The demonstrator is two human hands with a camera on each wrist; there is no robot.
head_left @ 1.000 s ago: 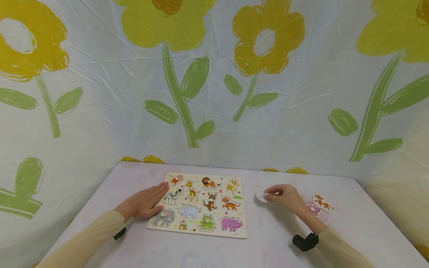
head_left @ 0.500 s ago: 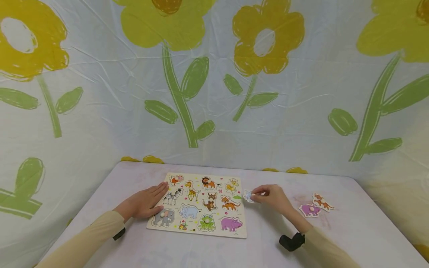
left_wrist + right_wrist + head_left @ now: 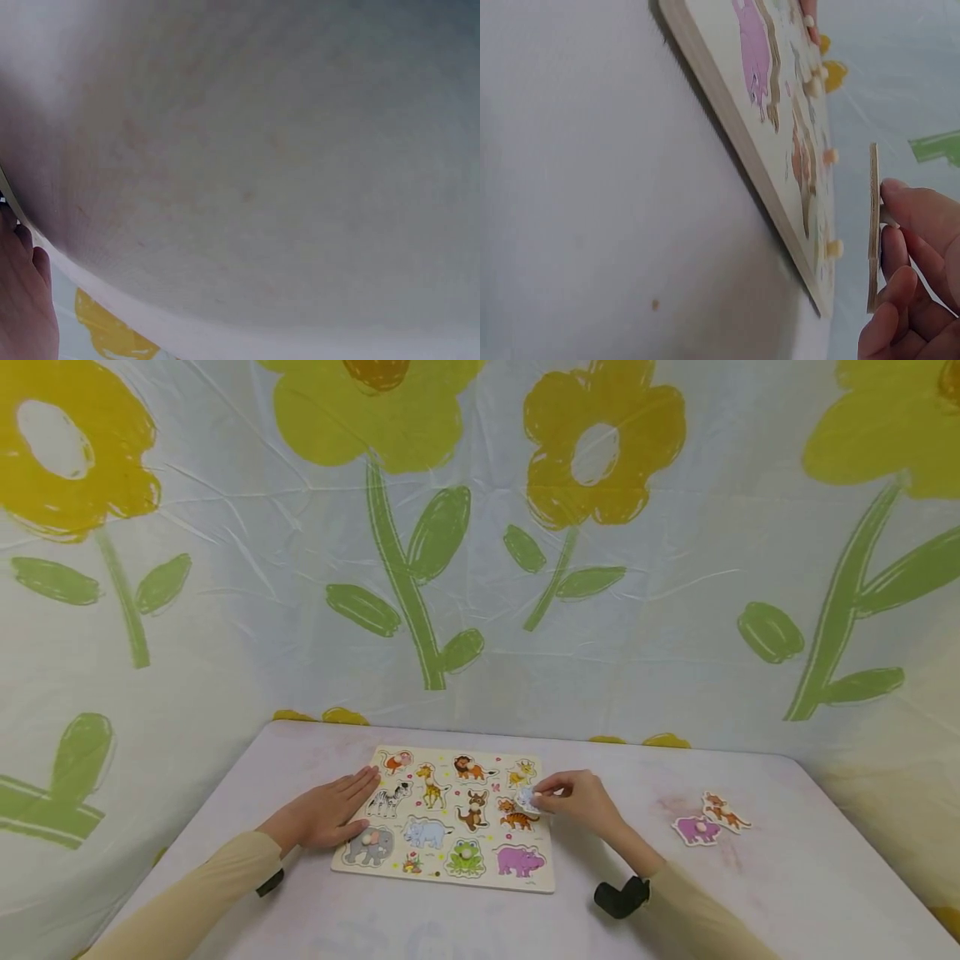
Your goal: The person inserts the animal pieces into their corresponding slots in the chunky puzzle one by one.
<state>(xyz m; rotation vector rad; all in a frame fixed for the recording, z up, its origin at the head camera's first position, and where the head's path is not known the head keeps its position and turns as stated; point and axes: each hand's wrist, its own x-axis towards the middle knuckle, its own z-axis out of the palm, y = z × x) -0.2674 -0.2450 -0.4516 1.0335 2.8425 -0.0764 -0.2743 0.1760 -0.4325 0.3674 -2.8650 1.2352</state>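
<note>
A wooden animal puzzle board (image 3: 450,883) lies on the table. My left hand (image 3: 326,812) rests flat on its left edge with fingers straight; part of that hand (image 3: 26,292) shows at the corner of the left wrist view. With thumb and fingers, my right hand (image 3: 581,802) pinches the knob of a light blue animal puzzle piece (image 3: 527,799). That piece is over the board's right side, overlapping the tiger (image 3: 517,817) in the head view. Edge-on in the right wrist view, the puzzle piece (image 3: 874,217) stands clear of the board, its knob between the fingers.
On the right of the table lie a purple hippo piece (image 3: 696,832) and an orange-brown animal piece (image 3: 725,811), close together. Knobs stick up from several pieces on the board, such as the frog (image 3: 465,858). A flowered cloth (image 3: 480,568) hangs behind.
My right hand has carried the light blue puzzle piece leftward, from the table right of the board to over its right side. My left hand has stayed on the board's left edge.
</note>
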